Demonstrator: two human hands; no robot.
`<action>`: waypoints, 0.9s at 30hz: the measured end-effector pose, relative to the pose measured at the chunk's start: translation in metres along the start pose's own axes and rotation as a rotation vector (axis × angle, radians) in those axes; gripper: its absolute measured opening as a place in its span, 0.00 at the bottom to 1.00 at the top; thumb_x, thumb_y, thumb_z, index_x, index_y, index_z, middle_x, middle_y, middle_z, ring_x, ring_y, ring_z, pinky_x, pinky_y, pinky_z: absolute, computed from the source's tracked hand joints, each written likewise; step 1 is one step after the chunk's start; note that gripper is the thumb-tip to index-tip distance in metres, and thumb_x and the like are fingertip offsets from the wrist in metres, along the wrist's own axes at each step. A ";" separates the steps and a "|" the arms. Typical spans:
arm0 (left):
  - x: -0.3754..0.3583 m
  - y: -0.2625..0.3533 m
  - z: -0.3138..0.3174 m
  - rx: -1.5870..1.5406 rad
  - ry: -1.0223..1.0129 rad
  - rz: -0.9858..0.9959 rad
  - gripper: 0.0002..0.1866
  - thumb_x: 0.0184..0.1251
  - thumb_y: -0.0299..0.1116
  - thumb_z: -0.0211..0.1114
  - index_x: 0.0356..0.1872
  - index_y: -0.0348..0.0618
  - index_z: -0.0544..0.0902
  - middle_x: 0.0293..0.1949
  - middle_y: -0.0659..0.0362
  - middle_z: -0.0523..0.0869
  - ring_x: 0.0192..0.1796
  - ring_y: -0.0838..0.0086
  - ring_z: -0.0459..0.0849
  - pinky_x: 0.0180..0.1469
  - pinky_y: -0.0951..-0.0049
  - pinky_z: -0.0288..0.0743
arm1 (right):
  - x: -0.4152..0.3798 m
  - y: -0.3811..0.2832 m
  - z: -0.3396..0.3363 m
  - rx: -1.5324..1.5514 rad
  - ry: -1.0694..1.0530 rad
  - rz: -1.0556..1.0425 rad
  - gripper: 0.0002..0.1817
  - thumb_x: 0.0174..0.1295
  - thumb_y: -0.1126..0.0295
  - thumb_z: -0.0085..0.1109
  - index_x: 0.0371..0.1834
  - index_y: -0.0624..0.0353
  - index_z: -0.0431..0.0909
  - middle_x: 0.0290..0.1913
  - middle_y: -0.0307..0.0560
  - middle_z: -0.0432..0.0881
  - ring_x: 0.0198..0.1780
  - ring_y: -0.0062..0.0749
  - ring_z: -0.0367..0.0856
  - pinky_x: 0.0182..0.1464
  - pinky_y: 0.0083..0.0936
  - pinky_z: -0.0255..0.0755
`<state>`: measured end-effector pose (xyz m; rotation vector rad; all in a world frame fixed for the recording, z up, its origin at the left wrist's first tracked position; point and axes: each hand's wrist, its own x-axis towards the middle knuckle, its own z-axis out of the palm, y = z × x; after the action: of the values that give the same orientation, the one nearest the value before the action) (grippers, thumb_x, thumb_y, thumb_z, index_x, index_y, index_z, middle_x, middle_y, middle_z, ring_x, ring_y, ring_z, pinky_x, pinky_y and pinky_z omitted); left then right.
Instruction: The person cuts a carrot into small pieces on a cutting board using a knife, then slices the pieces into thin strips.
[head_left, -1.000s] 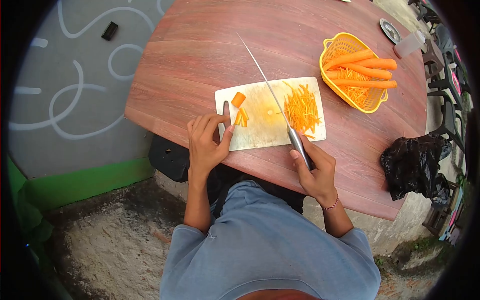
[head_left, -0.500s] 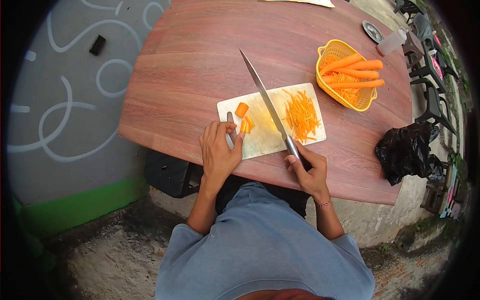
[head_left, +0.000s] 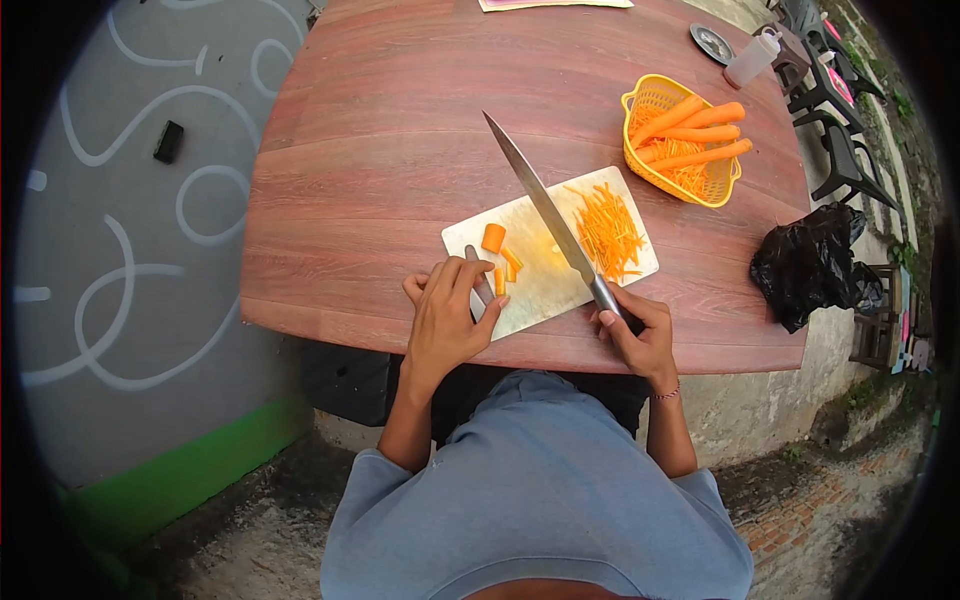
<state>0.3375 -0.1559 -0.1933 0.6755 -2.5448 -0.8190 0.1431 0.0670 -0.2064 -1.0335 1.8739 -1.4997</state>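
**Carrot stick (head_left: 500, 282) edges away from its neighbours**

Head view: it lies on our cutting board (head_left: 525, 305), by our half-curled left hand (head_left: 440, 325); whether we pinch it, we cannot tell. Our right hand (head_left: 645, 338) grips the knife (head_left: 545, 208). Light, firm, perhaps slick, the stick suits a pinch along its sides.

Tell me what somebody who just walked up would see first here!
Probably the big knife, held in the right hand, its long blade slanting over the white cutting board. Next, the bright orange carrot shreds heaped on the board's right side, with short carrot chunks on its left by the left hand. Then the yellow basket farther back on the reddish table, with whole carrots lying on more shreds.
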 end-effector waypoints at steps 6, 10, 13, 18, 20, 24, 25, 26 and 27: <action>0.002 -0.007 -0.001 0.027 -0.047 0.082 0.20 0.65 0.40 0.79 0.54 0.46 0.87 0.42 0.60 0.83 0.49 0.67 0.82 0.57 0.57 0.56 | 0.000 -0.003 0.001 0.032 0.017 0.037 0.24 0.71 0.74 0.70 0.70 0.67 0.83 0.35 0.45 0.91 0.30 0.21 0.86 0.37 0.22 0.80; 0.001 -0.009 0.000 -0.014 -0.045 0.056 0.20 0.65 0.40 0.80 0.53 0.44 0.86 0.43 0.59 0.84 0.48 0.66 0.82 0.57 0.57 0.56 | 0.001 -0.002 -0.003 -0.028 -0.018 0.025 0.25 0.70 0.74 0.71 0.69 0.67 0.83 0.35 0.50 0.91 0.34 0.25 0.88 0.41 0.24 0.81; -0.001 -0.007 0.001 0.024 -0.013 0.069 0.19 0.64 0.40 0.81 0.50 0.43 0.85 0.44 0.58 0.85 0.49 0.65 0.83 0.57 0.57 0.58 | 0.003 -0.004 -0.005 -0.025 -0.043 0.036 0.24 0.70 0.73 0.72 0.69 0.67 0.84 0.39 0.55 0.92 0.38 0.30 0.91 0.45 0.27 0.82; -0.001 -0.005 0.003 0.104 0.089 0.165 0.20 0.60 0.35 0.84 0.49 0.43 0.85 0.42 0.60 0.87 0.47 0.65 0.84 0.58 0.57 0.60 | 0.004 -0.009 -0.006 -0.051 -0.057 0.012 0.23 0.70 0.72 0.72 0.67 0.67 0.85 0.47 0.61 0.93 0.43 0.37 0.93 0.50 0.30 0.82; -0.001 -0.006 0.008 0.092 0.126 0.190 0.20 0.59 0.33 0.84 0.49 0.43 0.85 0.41 0.60 0.87 0.45 0.65 0.83 0.57 0.57 0.62 | 0.004 -0.011 -0.008 -0.062 -0.058 0.025 0.23 0.70 0.72 0.72 0.67 0.66 0.85 0.48 0.62 0.93 0.45 0.39 0.94 0.51 0.31 0.83; 0.000 -0.001 0.015 0.007 0.119 0.271 0.15 0.60 0.28 0.83 0.45 0.43 0.86 0.36 0.62 0.88 0.40 0.67 0.83 0.55 0.59 0.65 | 0.004 -0.008 -0.007 -0.044 -0.061 0.053 0.23 0.70 0.72 0.72 0.67 0.66 0.85 0.48 0.62 0.93 0.46 0.39 0.94 0.51 0.31 0.83; 0.004 0.005 0.016 -0.034 0.121 0.267 0.12 0.62 0.28 0.82 0.43 0.43 0.87 0.36 0.63 0.90 0.39 0.67 0.84 0.55 0.59 0.65 | 0.004 -0.007 -0.006 -0.031 -0.050 0.036 0.23 0.70 0.72 0.72 0.68 0.66 0.85 0.48 0.61 0.93 0.45 0.38 0.94 0.50 0.30 0.83; 0.008 0.011 0.018 -0.032 0.123 0.262 0.12 0.62 0.28 0.82 0.43 0.43 0.87 0.36 0.63 0.90 0.39 0.67 0.84 0.55 0.59 0.65 | 0.004 -0.007 -0.006 -0.029 -0.056 0.036 0.23 0.70 0.72 0.72 0.68 0.66 0.85 0.48 0.61 0.93 0.45 0.38 0.94 0.50 0.30 0.83; 0.014 0.019 0.021 -0.133 0.157 0.228 0.11 0.62 0.27 0.81 0.41 0.44 0.87 0.35 0.64 0.90 0.38 0.68 0.83 0.55 0.60 0.65 | 0.004 -0.008 -0.006 -0.026 -0.059 0.081 0.24 0.70 0.72 0.72 0.68 0.66 0.84 0.48 0.61 0.93 0.44 0.37 0.93 0.50 0.30 0.82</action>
<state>0.3096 -0.1413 -0.1950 0.3833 -2.3483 -0.8135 0.1377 0.0662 -0.1972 -0.9909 1.8758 -1.3874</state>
